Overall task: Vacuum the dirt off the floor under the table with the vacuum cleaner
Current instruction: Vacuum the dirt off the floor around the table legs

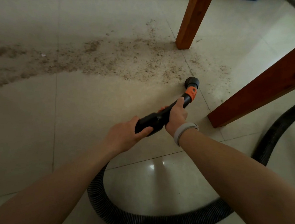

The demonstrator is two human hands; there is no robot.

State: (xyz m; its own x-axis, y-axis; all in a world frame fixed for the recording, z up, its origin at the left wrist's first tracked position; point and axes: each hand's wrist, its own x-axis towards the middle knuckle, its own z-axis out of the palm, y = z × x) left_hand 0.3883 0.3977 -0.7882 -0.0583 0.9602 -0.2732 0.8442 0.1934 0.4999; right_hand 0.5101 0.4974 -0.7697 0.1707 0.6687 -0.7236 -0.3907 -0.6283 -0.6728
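Black plastic vacuum wand with orange collar: round nozzle down on pale tiled floor, at edge of brown gritty dirt, between two red-brown wooden table legs. Left hand wraps wand's rear cuff; right hand grips wand further forward. Ribbed black hose loops behind.

Black vacuum wand with orange collar, round nozzle at edge of brown dirt band

Open floor leftward; table legs crowding the right.
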